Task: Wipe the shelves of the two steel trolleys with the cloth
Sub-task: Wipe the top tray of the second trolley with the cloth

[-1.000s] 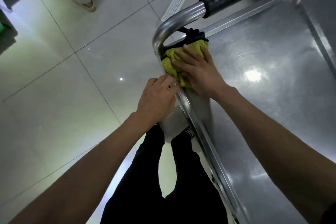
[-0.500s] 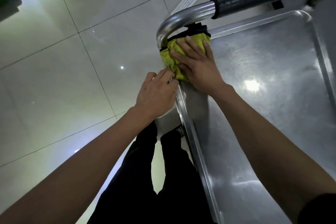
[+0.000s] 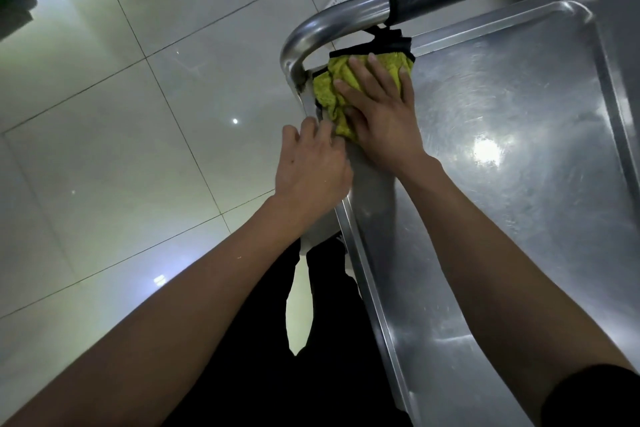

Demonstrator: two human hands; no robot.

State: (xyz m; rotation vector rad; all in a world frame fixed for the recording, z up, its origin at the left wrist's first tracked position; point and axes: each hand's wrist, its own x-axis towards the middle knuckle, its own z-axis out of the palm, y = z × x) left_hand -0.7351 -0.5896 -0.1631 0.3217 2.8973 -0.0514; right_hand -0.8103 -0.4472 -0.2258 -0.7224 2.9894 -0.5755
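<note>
While the tiled floor [image 3: 104, 149] fills the left of the view, the left hand [image 3: 310, 163] sits at the near-left rim of the trolley shelf [image 3: 519, 184], its fingers [image 3: 325, 130] bent over the raised steel edge and touching it; they seem to steady the trolley, though how firmly they grip I cannot tell. Just beside it, the cloth [image 3: 332, 87] lies bunched in the shelf's far-left corner, under the bend of the handle bar [image 3: 332, 24]. It is yellow with a dark border (soft, light and limp, judging by its folds), so it should crumple rather than slide unless pressed flat. Its crumpled mass runs roughly from the corner post back toward the person along the left rim. The right hand [image 3: 381, 114] lies flat on top of it, fingers straight and spread, pressing it down rather than pinching it; a broad palm hold like this looks the sensible grip. To the right, the steel shelf stretches away, smooth and shiny, probably slippery under the cloth.
</note>
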